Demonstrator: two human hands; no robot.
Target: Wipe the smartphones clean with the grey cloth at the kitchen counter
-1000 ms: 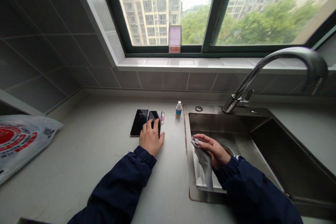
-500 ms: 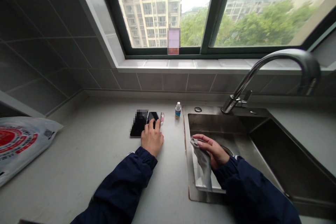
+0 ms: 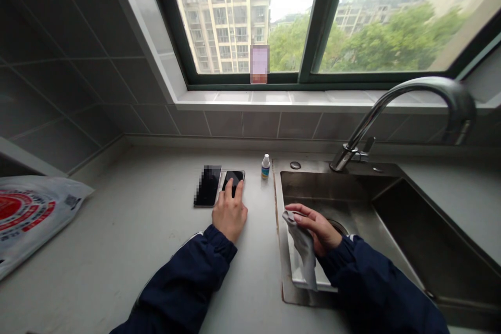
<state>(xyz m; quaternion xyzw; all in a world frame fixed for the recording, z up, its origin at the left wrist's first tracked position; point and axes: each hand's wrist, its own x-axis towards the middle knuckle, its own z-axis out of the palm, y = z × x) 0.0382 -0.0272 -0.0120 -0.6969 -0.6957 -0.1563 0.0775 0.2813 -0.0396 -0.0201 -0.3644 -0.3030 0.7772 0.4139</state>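
Two dark phones lie side by side on the grey counter (image 3: 117, 229). My left hand (image 3: 230, 212) rests on the right phone (image 3: 235, 177), fingers laid over its near end and gripping its sides. The left phone (image 3: 207, 186) lies just beside it, untouched. My right hand (image 3: 315, 224) is closed on a grey cloth (image 3: 303, 250) that hangs down over the left rim of the steel sink (image 3: 391, 209). A small white dropper bottle (image 3: 265, 166) with a blue label stands upright between the phones and the sink.
A curved steel tap (image 3: 410, 99) arches over the sink at the right. A white plastic bag (image 3: 27, 214) with red print lies at the counter's far left. Dark wall tiles and a window sill (image 3: 274, 96) run along the back.
The right phone has slid slightly to the right and nearer under my left hand, covering the pink item at its far edge. My right hand with the cloth has barely moved.
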